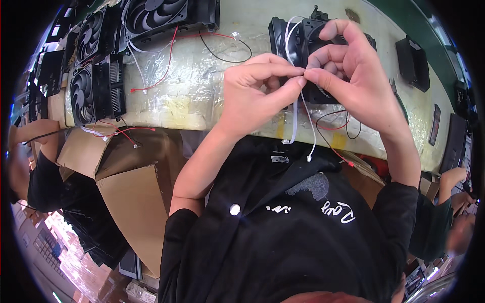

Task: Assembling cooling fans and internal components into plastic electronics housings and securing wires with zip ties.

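Note:
My left hand (257, 93) and my right hand (356, 76) meet fingertip to fingertip above a black fan unit (284, 43). Both are closed in a pinch on a thin white cable (307, 113); the exact spot they grip is hidden by the fingers. Its small white plug hangs down in front of my shirt. Beside it a flatter white cable (295, 118) loops from the top of the unit and ends in another plug near the table edge. Red and black wires (331, 128) trail from the unit below my right hand.
Other black fan units (154, 22) stand at the left of the film-covered table (177, 103). A black open box (413, 63) lies at the far right. Cardboard boxes (134, 202) stand below the table's front edge. People work on either side.

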